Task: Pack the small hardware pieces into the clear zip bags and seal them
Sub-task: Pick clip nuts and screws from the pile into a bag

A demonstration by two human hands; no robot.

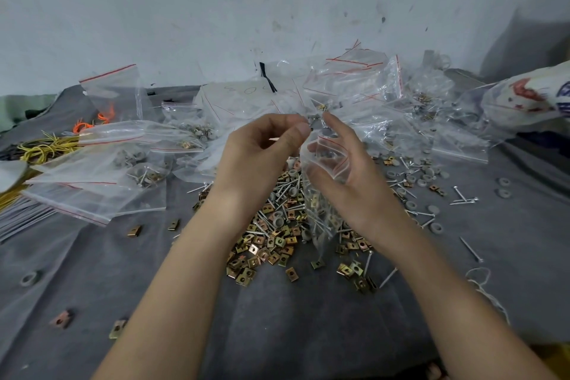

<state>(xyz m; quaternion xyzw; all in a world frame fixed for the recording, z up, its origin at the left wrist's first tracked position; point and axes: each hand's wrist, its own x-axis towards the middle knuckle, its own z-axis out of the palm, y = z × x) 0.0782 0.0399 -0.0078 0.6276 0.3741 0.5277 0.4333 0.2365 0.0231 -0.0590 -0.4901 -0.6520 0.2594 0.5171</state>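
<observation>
My right hand holds a clear zip bag with a red seal line, fingers curled round its mouth. The bag hangs down over the pile and a few grey washers show inside it near my palm. My left hand is raised beside the bag's mouth, thumb and fingers pinched together; whether a small piece sits between them I cannot tell. Below both hands lies a heap of brass-coloured clip nuts, mixed with nails and grey washers.
Several filled and empty zip bags are piled left and behind on the grey cloth. Yellow and orange ties lie far left. A printed sack sits far right. Loose nuts, nails and a white string are scattered around.
</observation>
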